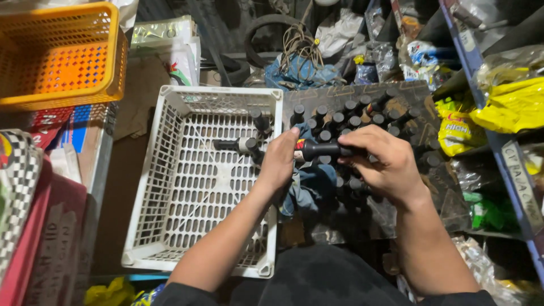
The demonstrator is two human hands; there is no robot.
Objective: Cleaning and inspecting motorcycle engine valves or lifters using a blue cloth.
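Both hands (334, 158) half-hiding one dark bottle (323, 149)

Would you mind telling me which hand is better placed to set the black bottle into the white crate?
Probably the left hand: it grips the black bottle right at the white crate rim; the right hand is farther away.

white crate (170, 187): rigid plastic lattice, matt, scuffed and grimy
orange basket (62, 56): perforated plastic, slight sheen
black bottle (323, 149): smooth plastic, dull gloss, held between left hand (279, 161) and right hand (385, 164)
blue rag (309, 184): soft crumpled cloth, matt
yellow packets (513, 105): thin glossy plastic film, wrinkled
shelf upright (493, 141): painted metal, worn blue finish
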